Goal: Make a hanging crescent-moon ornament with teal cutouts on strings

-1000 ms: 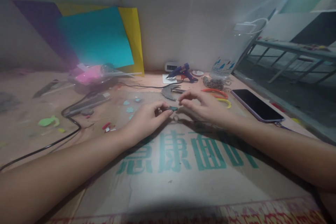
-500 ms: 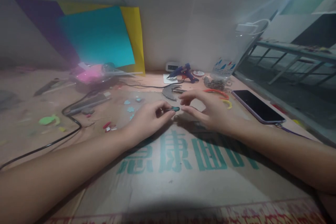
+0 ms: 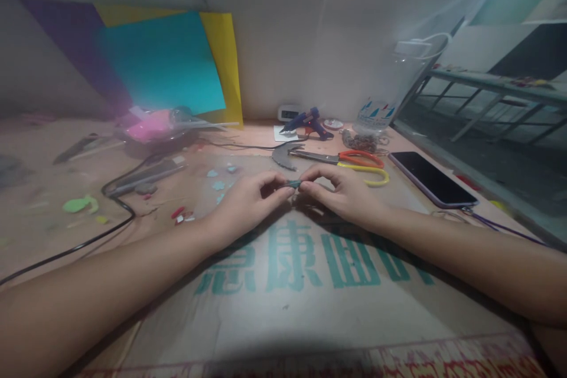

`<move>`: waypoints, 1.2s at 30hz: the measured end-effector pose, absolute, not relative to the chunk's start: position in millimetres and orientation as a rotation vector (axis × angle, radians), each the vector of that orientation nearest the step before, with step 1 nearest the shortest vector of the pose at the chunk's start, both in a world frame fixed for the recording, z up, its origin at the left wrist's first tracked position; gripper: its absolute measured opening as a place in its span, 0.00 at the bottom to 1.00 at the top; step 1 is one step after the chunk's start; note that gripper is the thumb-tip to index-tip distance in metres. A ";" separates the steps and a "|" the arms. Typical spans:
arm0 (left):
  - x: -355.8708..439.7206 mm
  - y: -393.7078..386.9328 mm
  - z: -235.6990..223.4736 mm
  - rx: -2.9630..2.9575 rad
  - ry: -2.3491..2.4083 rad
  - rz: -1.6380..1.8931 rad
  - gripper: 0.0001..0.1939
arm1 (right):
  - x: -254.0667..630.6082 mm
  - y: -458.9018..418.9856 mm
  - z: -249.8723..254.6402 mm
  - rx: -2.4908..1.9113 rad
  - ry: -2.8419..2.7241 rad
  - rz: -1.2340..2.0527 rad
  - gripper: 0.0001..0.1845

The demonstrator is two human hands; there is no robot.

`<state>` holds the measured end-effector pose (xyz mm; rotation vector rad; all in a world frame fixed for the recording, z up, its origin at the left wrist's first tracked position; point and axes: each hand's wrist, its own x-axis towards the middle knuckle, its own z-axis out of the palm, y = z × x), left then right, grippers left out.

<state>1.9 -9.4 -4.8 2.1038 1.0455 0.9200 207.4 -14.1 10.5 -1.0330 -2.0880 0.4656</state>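
Observation:
Between my two hands, over the cardboard sheet with green printed characters, is a small dark teal piece; its exact kind is too small to make out. My left hand pinches its left end between thumb and forefinger. At its right end, the thumb and forefinger of my right hand are closed on it too. Just behind my right hand lie scissors with one orange and one yellow handle loop. Several pale blue flower-shaped pieces rest left of my left hand.
A blue glue gun stands at the back by a small digital clock. On the right are a phone and a clear plastic bottle. A black cord crosses the left side. Coloured sheets lean on the wall.
My right hand has moved left and closed its fingertips on the teal piece, uncovering more of the scissors. My left hand keeps its pinch.

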 end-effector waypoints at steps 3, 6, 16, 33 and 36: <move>4.2 -9.0 -5.9 1.860 0.967 0.952 0.16 | 207.2 -13.6 9.9 -1.049 -2.056 0.428 0.07; 6.9 -9.6 -8.1 1.603 0.901 0.908 0.19 | 206.7 -11.8 9.4 -1.070 -2.026 0.407 0.06; 5.2 -13.8 -3.7 2.027 1.017 1.028 0.07 | 205.0 -14.6 8.0 -1.019 -2.074 0.472 0.08; 1.1 -16.1 0.0 2.331 1.178 1.209 0.03 | 185.8 -15.8 7.4 -1.063 -2.124 0.973 0.08; 1.3 -16.6 1.4 2.290 1.210 1.196 0.02 | 186.7 -16.3 7.4 -1.081 -2.119 0.968 0.08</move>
